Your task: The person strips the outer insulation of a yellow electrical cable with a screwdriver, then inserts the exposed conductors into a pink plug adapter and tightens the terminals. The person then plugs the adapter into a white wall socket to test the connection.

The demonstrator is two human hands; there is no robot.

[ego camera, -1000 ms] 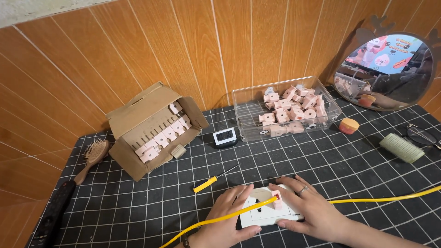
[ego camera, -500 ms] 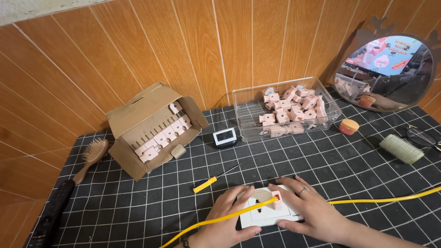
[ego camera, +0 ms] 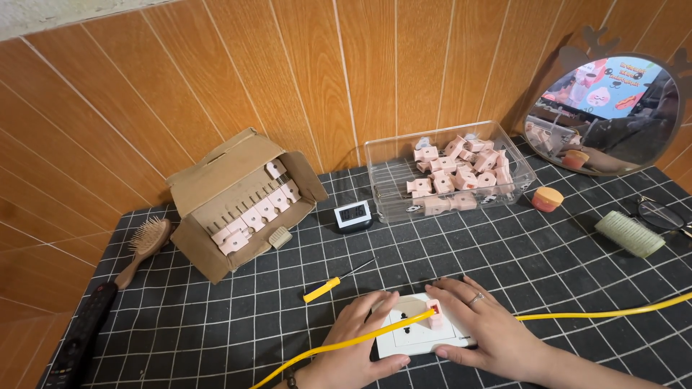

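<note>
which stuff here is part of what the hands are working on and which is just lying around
In hand: white socket plate, held by left hand and right hand; yellow cable across it.

Lying about: yellow-handled screwdriver, wooden hairbrush, small digital clock, green roller.

Light is even and fairly bright, warm on the wooden wall panels [ego camera: 288, 79], with no harsh glare. Shadows are soft and short: a dim patch under the cardboard box [ego camera: 238, 202] and beneath both hands on the dark gridded surface [ego camera: 180, 317]. The round mirror [ego camera: 613, 108] shows bright coloured reflections. Focus stays sharp throughout; straight panel lines bow slightly toward the frame edges
</note>
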